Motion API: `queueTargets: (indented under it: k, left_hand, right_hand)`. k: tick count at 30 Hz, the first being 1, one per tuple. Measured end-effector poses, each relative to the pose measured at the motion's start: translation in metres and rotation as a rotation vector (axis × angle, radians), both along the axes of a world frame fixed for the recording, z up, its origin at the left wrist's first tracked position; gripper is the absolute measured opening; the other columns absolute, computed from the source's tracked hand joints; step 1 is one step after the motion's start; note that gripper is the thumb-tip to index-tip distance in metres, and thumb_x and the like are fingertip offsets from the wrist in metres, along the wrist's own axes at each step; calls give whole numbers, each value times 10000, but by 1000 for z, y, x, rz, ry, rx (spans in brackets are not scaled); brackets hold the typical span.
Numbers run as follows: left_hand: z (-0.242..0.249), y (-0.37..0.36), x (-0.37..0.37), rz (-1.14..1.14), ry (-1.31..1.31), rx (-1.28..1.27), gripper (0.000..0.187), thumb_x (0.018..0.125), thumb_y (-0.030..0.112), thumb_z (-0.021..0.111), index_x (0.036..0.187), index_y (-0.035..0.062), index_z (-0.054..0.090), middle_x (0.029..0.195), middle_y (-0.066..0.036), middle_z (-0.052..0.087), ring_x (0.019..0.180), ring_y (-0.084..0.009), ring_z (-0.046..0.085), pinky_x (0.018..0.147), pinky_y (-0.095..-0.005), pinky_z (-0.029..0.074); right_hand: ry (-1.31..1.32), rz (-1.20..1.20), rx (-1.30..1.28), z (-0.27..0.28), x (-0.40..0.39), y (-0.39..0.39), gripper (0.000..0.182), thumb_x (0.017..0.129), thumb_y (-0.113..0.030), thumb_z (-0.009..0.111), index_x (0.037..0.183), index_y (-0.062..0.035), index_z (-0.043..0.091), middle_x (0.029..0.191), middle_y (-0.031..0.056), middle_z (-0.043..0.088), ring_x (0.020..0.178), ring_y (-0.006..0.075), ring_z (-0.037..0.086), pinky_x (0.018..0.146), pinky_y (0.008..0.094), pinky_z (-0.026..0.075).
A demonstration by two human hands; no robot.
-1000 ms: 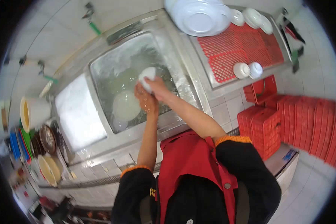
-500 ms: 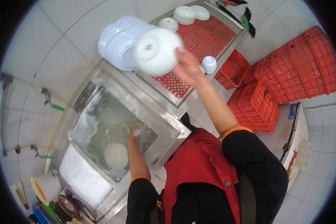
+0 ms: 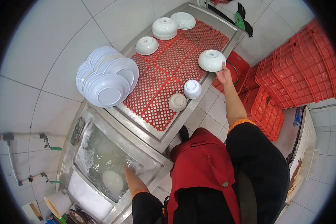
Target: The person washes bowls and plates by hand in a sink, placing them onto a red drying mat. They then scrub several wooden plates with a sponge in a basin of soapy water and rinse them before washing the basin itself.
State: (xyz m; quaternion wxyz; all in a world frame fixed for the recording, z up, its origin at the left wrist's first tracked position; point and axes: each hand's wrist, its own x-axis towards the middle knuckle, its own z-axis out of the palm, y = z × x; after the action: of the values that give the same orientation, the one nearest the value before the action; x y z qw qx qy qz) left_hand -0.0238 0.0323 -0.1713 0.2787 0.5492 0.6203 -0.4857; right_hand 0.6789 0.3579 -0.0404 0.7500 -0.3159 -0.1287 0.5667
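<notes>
Bowl, white and upside down, is at the front edge of a red mat on a steel surface. The fingers of my right hand pinch its rim, thumb outside, the others mostly hidden; I cannot tell whether it rests fully on the mat. The fingers of my left hand dip into cloudy sink water near a pale round dish; splashes hide whether they are spread or closed.

Upside down beside the wall are a single bowl and 2 bowl stacks. Nearer me, 2 inverted cups, 1 white and 1 beige, sit side by side. White plates lean in an overlapping row. Things are probably inverted or tilted so water runs off; my rim grip likely lets 1 hand manage the bowl.

Dark print on the bowl's base is too small to read.
</notes>
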Motion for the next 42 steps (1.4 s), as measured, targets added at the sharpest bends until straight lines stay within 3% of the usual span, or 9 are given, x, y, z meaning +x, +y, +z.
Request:
queueTargets:
  k: [10, 14, 15, 19, 21, 28, 34, 37, 42]
  left_hand:
    - [2, 27, -10, 456, -175, 171, 420, 868, 346, 550, 1199, 89, 575, 1154, -86, 606, 1032, -244, 584, 865, -403, 495]
    - [6, 20, -13, 1197, -652, 408, 440, 843, 387, 598, 1170, 94, 594, 1081, -78, 636, 948, -253, 619, 823, -417, 517]
    - [11, 14, -10, 1487, -815, 439, 445, 836, 397, 610, 1163, 95, 599, 1063, -77, 644, 927, -255, 628, 812, -421, 522]
    - [56, -6, 3, 2224, -1145, 512, 469, 811, 438, 659, 1133, 99, 618, 989, -69, 674, 844, -263, 663, 770, -435, 544]
    - [72, -3, -12, 2150, -1427, 404, 434, 818, 409, 640, 1145, 125, 607, 1005, -86, 669, 878, -272, 661, 761, -457, 552]
    - [121, -17, -39, 2055, -1385, 770, 491, 831, 430, 634, 1209, 131, 537, 1066, -78, 633, 953, -272, 638, 786, -473, 545]
    - [82, -15, -42, 2244, -1527, 967, 456, 866, 441, 605, 1171, 108, 542, 1077, -96, 622, 954, -248, 625, 811, -424, 519]
    - [75, -4, -36, 2176, -1152, 1142, 567, 830, 414, 675, 1245, 65, 506, 1091, -128, 608, 933, -239, 614, 794, -369, 501]
    - [84, 9, -26, 1660, -998, 1286, 582, 883, 376, 619, 1325, 29, 465, 1263, -197, 533, 1081, -247, 557, 894, -341, 451]
  right_hand:
    - [-682, 130, -719, 4, 12, -21, 520, 981, -468, 386, 1242, -33, 498, 1076, 120, 605, 887, 216, 582, 796, 380, 498]
    - [-757, 71, -692, -57, 47, -5, 510, 964, -485, 422, 1062, -10, 579, 887, 117, 624, 771, 216, 595, 650, 368, 505]
    - [-1490, 49, -786, -76, 71, 8, 433, 965, -407, 447, 905, -15, 619, 795, 84, 591, 742, 189, 579, 636, 345, 493]
    - [-1411, -588, -219, -2, 0, -3, 315, 836, -152, 626, 1106, 2, 577, 1048, 162, 628, 851, 280, 613, 776, 381, 495]
    - [-1228, -377, -244, 88, -138, -37, 327, 854, -122, 604, 1151, -4, 538, 1099, 148, 602, 890, 247, 606, 786, 326, 487]
    - [-840, 1381, 210, 43, -500, -173, 426, 896, -234, 603, 1267, -46, 509, 1168, 80, 572, 1076, 168, 544, 918, 302, 434]
    - [-650, 1392, -214, -69, -654, -243, 632, 862, -517, 594, 1330, -111, 467, 1337, 106, 492, 1161, 219, 519, 924, 367, 444]
    - [-83, 1591, -691, -115, -659, -233, 616, 877, -510, 568, 1336, -114, 462, 1313, 102, 518, 1124, 214, 553, 897, 366, 474]
    - [-302, 1129, -518, -189, -641, -250, 511, 860, -330, 600, 1287, -64, 506, 1173, 158, 605, 1058, 277, 594, 914, 413, 453]
